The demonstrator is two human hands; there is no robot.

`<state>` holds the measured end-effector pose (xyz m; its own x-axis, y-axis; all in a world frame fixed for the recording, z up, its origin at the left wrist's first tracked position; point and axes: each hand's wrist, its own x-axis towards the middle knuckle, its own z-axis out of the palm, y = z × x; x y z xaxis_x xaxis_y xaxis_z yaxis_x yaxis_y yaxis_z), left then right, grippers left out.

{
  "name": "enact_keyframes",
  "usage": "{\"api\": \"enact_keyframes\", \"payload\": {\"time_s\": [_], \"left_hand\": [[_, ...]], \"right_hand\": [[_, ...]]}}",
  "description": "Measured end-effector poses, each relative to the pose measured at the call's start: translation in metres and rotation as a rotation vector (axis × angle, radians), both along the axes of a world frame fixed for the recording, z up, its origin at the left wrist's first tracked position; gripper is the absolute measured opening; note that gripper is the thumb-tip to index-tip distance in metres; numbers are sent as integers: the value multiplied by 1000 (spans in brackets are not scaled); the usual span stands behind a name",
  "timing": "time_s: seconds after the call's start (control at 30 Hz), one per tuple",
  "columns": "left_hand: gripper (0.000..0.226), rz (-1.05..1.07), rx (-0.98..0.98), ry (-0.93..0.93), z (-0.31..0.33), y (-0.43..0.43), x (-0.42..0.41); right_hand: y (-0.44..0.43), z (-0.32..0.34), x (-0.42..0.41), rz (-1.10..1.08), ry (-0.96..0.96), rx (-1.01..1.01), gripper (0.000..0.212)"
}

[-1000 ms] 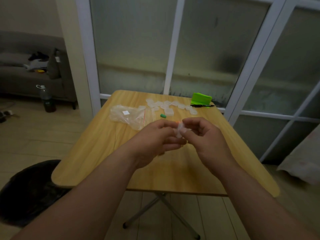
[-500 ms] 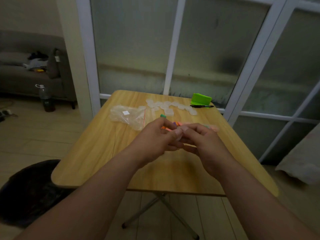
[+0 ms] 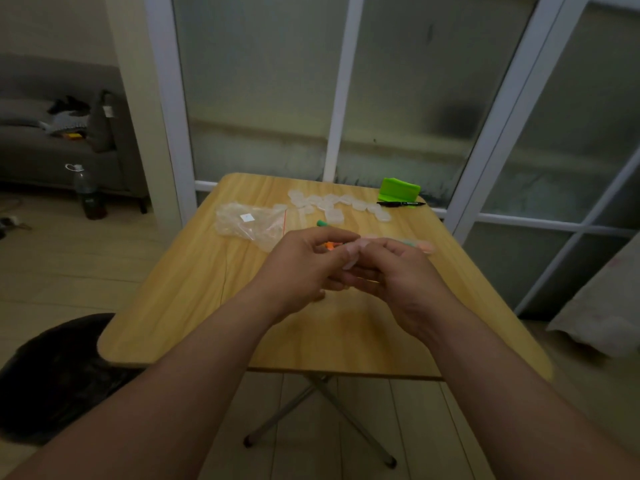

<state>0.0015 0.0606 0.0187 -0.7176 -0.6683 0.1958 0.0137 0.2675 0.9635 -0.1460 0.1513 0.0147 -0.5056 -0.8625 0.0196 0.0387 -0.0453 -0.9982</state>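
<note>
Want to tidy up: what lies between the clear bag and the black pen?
Small translucent containers clustered on the table, in the head view.

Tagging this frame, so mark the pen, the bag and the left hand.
pen [image 3: 401, 203]: head view, middle of the barrel.
bag [image 3: 249, 226]: head view, below its white label.
left hand [image 3: 304, 268]: head view, back of the hand.

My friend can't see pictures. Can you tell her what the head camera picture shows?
A person's left hand and right hand meet over a wooden table and pinch a small clear piece between their fingertips. Behind them on the table lie a plastic bag, a cluster of small clear boxes, a black pen and a green block.
</note>
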Motion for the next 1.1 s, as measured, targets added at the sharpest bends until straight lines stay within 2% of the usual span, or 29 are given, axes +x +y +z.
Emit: {"api": "enact_keyframes", "payload": {"time_s": [0.43, 0.6, 0.87, 1.0, 1.1], "left_hand": [[25, 54, 5, 31, -3, -2, -4], [23, 108, -57, -1, -7, -4, -8], [21, 274, -253, -31, -12, -3, -17], [26, 396, -202, 67, -9, -11, -21], [27, 302, 18, 97, -4, -11, -20]], "right_hand": [[-6, -5, 3, -11, 39, 2, 27], [-10, -10, 5, -20, 37, 17, 28], [-26, -10, 18, -143, -145, 5, 21], [-35, -10, 22, -224, -244, -22, 16], [-34, -6, 19, -245, -221, -28, 17]]}}
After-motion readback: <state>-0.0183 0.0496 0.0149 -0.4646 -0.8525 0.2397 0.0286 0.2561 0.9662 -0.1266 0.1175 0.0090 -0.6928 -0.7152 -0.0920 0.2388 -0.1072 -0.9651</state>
